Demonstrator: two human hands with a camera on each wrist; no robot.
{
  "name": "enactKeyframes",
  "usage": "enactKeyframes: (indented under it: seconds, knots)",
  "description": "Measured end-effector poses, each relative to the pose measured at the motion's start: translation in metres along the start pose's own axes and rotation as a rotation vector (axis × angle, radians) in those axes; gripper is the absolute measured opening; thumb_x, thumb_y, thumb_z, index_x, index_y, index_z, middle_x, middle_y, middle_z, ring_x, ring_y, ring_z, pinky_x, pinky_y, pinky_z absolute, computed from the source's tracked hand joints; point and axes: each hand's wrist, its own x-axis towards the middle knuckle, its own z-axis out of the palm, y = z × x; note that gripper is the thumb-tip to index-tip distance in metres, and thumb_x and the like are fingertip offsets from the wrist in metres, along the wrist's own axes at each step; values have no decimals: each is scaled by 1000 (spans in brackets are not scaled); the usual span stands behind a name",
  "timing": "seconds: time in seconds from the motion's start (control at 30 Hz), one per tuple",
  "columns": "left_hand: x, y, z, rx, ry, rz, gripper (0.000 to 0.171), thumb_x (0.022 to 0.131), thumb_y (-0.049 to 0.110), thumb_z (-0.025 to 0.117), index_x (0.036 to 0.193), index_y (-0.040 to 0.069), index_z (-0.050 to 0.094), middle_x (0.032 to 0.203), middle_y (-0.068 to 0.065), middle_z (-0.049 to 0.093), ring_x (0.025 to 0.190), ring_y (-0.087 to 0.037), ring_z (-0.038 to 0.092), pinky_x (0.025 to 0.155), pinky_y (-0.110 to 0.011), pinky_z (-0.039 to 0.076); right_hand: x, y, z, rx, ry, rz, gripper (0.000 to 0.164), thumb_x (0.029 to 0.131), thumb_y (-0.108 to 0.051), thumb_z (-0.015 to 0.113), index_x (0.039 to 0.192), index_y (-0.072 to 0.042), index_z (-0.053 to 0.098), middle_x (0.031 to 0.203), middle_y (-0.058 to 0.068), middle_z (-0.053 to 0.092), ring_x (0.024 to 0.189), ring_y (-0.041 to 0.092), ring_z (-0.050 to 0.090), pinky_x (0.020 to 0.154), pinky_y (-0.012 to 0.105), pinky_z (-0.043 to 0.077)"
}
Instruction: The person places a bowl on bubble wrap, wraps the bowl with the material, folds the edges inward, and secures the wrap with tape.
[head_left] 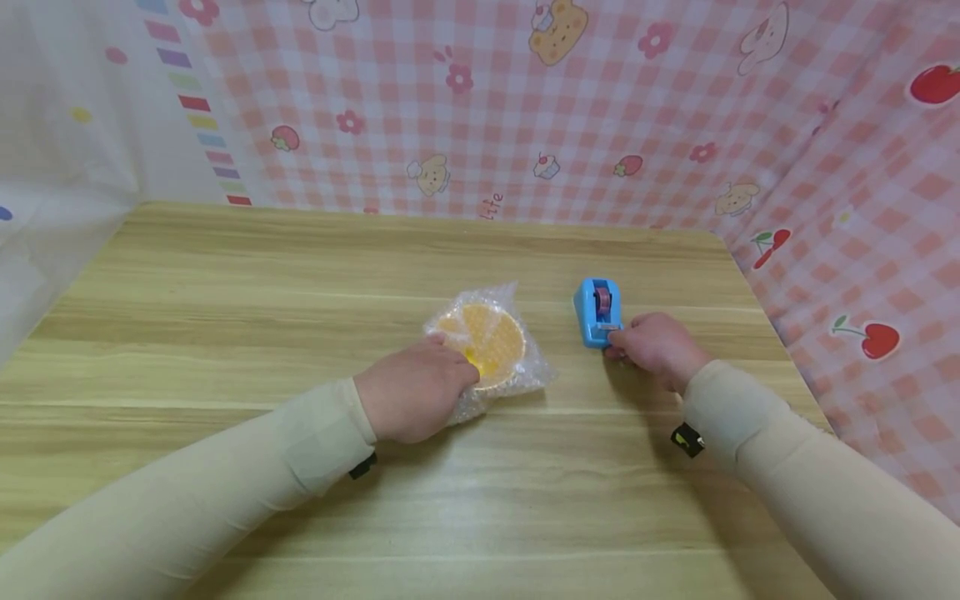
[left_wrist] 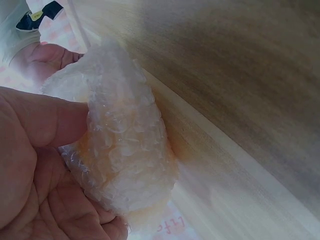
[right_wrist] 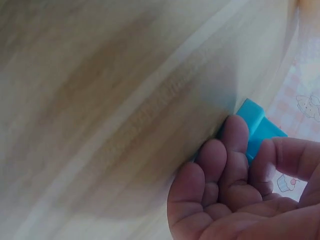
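On the table lies a flat round orange thing (head_left: pixel 491 329), patterned like a citrus slice, inside clear bubble wrap (head_left: pixel 531 377). My left hand (head_left: pixel 420 387) grips the near left edge of this bundle. In the left wrist view the thumb presses on the bubble wrap (left_wrist: pixel 125 135) and the fingers are beneath it. To the right stands a blue tape dispenser (head_left: pixel 588 315) with a roll of tape (head_left: pixel 602 301) in it. My right hand (head_left: pixel 660 343) is at its near end, thumb and forefinger pinching by the cutter; the tape end there is mostly hidden by the fingers.
The wooden table (head_left: pixel 247 292) reaches to a pink checked cloth (head_left: pixel 480 125) at the back and right. A whitish cloth (head_left: pixel 67 150) hangs at the left. Each wrist carries a small dark device.
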Motion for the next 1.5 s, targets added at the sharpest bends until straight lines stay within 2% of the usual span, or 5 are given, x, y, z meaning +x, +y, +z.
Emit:
enactKeyframes:
  seconds: [0.3,0.5,0.73,1.23,1.5]
  knots:
    - [0,0,2,2,0,2,26,107,33,61,90,12,62,83,2,61,92,-20,64,121,-53,43,2,1,-5,20,-55,5,24,97,-20,58,106,1,67,110,12,75,98,25,57,83,33,45]
    - [1,-1,2,1,-10,-4,27,107,34,59,93,12,64,87,1,64,97,-22,66,122,-53,41,1,2,-10,14,-100,-2,25,102,-21,57,107,1,66,115,13,77,106,26,62,95,38,50]
    - [0,-1,1,7,1,9,27,107,34,60,89,13,62,82,2,61,91,-20,64,119,-53,44,1,1,-11,-21,-133,-1,28,102,-20,56,114,2,67,122,18,75,115,32,64,105,50,52]
    - [0,0,3,-5,3,4,28,107,36,61,93,12,63,88,0,65,97,-22,66,121,-53,42,-16,-2,-10,-153,-217,-89,26,104,-28,61,99,-5,71,96,6,72,89,20,65,82,33,61]
    - [1,-1,2,4,20,15,28,106,36,62,91,12,63,84,2,62,92,-21,64,120,-53,43,-32,-19,2,-287,-80,-260,18,104,-22,60,93,-9,66,78,1,62,74,18,55,65,30,45]
